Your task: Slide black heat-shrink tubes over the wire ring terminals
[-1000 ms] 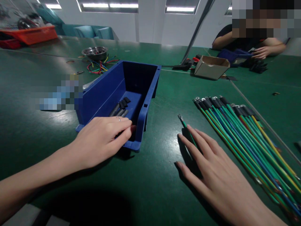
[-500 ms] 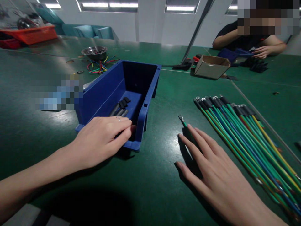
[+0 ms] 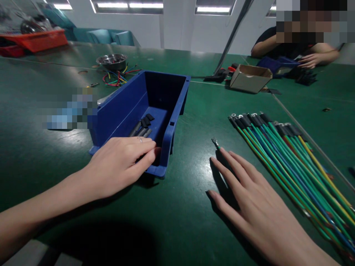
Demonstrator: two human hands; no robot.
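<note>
My left hand (image 3: pixel 126 162) reaches over the low front of a blue plastic bin (image 3: pixel 118 117), with a ring on one finger. Its thumb and index finger are drawn together, and the fingertips are hidden inside. Short black tube pieces (image 3: pixel 144 125) lie on the bin floor just beyond the fingers. To the right, my right hand (image 3: pixel 246 195) is spread over the table, palm down. A metal cable lug (image 3: pixel 215 141) on a short bit of green cable sticks out past its fingers; the rest is hidden under the hand.
Several green, blue and yellow cables (image 3: pixel 285 166) with lugs lie side by side at right. Behind stand a cardboard box (image 3: pixel 249 78), a lamp-like pole (image 3: pixel 230 40) and a metal bowl (image 3: pixel 112 62) by loose wires. A co-worker's hand (image 3: pixel 310 60) is at back right.
The lug by my right hand has shifted slightly toward the fingers and turned a little. My left hand and the bin have stayed in place.
</note>
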